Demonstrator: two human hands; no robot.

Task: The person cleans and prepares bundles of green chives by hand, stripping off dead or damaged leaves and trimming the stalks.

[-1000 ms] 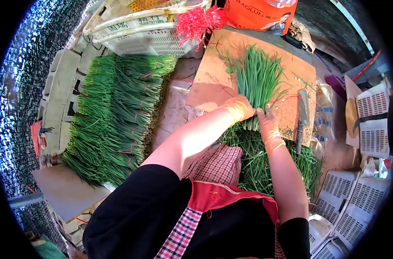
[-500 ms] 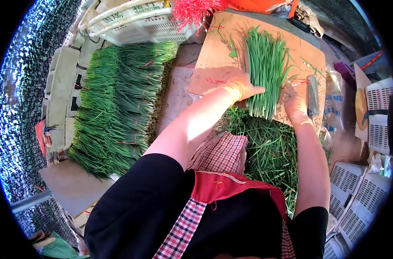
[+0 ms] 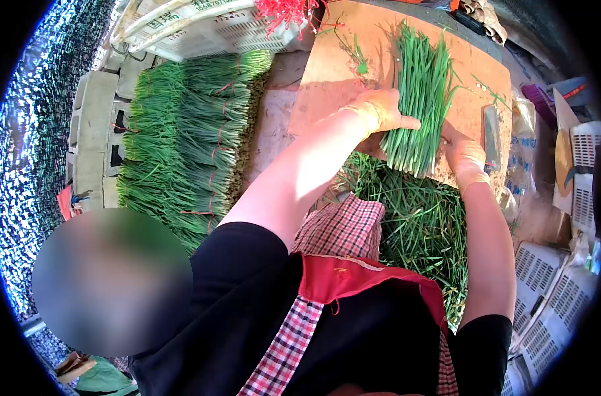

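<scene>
A bunch of green chives [image 3: 419, 99] lies on the brown board, its pale cut ends toward me. My left hand [image 3: 378, 112], in a thin orange glove, grips the bunch from the left with the thumb across its front; its other fingers are partly hidden. Beside the lower right of the bunch is my right hand [image 3: 464, 155], gloved too. Its fingers curl in toward the stems, and what they hold, if anything, is hidden. A flat blade [image 3: 491, 132] lies on the board to the right of this hand.
Tied chive bunches [image 3: 201, 132] are stacked at left. Loose leaves [image 3: 413, 218] heap below the board [image 3: 340, 53]. Red ties [image 3: 287, 14] hang beside a white crate [image 3: 228, 30] at the back. More crates [image 3: 558, 290] stand at right. A blurred round patch covers the lower left.
The view has shifted somewhat. The bunch leans more to the right with my left hand still on it. The red tie seen by my right fingers earlier no longer shows there.
</scene>
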